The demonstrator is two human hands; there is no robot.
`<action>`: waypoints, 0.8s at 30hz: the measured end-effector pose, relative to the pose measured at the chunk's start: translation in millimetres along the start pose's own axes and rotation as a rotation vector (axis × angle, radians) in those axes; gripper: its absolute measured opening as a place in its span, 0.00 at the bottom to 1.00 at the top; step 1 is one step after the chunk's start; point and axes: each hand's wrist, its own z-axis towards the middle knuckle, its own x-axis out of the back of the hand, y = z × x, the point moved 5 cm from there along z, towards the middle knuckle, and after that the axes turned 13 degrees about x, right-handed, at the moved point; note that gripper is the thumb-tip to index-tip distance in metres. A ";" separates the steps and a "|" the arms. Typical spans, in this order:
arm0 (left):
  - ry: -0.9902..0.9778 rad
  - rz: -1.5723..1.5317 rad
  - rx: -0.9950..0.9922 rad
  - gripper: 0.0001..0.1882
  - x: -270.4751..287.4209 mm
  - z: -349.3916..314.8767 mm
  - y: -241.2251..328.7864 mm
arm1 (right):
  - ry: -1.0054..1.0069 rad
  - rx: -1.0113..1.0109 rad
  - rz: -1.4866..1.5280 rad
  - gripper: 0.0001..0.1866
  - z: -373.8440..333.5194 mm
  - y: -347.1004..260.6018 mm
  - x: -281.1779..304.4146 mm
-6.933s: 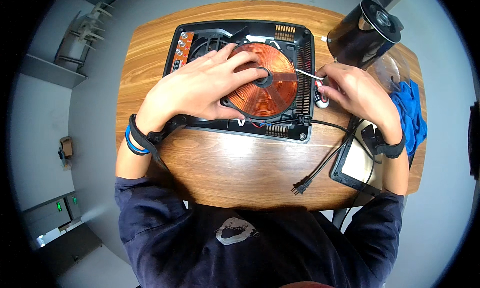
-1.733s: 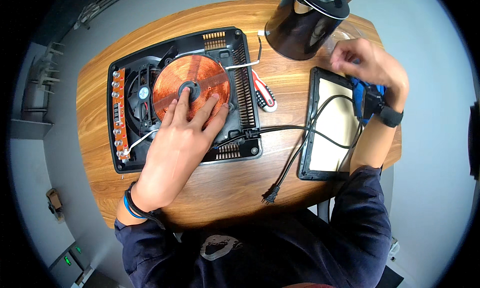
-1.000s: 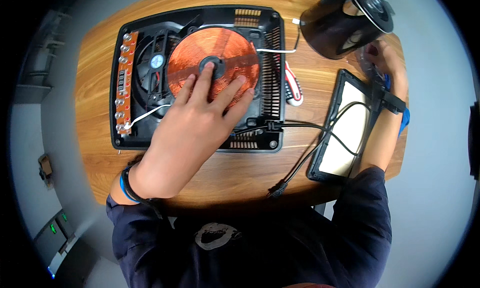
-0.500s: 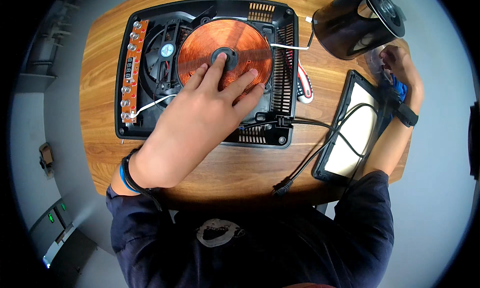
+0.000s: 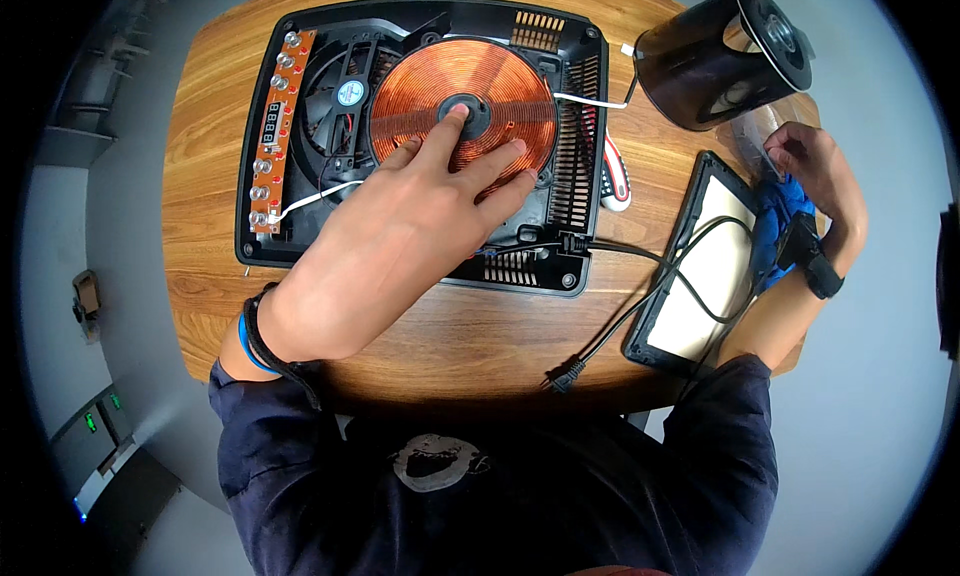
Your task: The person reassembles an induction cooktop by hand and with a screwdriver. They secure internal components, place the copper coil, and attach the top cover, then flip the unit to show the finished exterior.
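My left hand lies with fingers spread over the copper coil of an opened induction cooker, one fingertip on its dark centre. The coil sits in a black plastic housing beside a fan and an orange circuit board with a small display. At the right edge of the table, my right hand has its fingers curled together beside a clear plastic bag and a blue cloth. Whatever those fingers pinch, if anything, is hidden.
A black cylindrical container stands at the far right, with a white wire running beside it. A red-and-white handled tool touches the housing's right side. A black-framed panel lies nearer, crossed by the power cord, whose plug rests near the front edge.
My right hand has drawn slightly nearer and to the right, its fingers still curled, and more blue cloth shows. My left hand stays on the coil; the whole view has shifted slightly.
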 end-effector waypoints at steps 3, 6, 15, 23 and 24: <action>-0.001 0.000 0.002 0.33 -0.9 0.7 0.2 | -0.046 0.025 0.080 0.06 -0.7 -27.3 -0.6; 0.002 0.000 -0.002 0.34 -0.9 1.5 0.8 | -0.106 0.050 0.182 0.05 3.9 -34.6 -5.4; -0.008 0.002 0.003 0.33 -1.7 1.4 0.4 | -0.099 0.233 0.269 0.07 14.6 -70.7 -15.7; 0.001 0.011 -0.001 0.34 -1.4 1.5 0.7 | -0.107 0.291 0.266 0.10 19.6 -77.6 -22.2; -0.002 0.010 -0.001 0.34 -1.8 1.4 0.8 | -0.102 0.297 0.257 0.10 20.3 -79.8 -22.3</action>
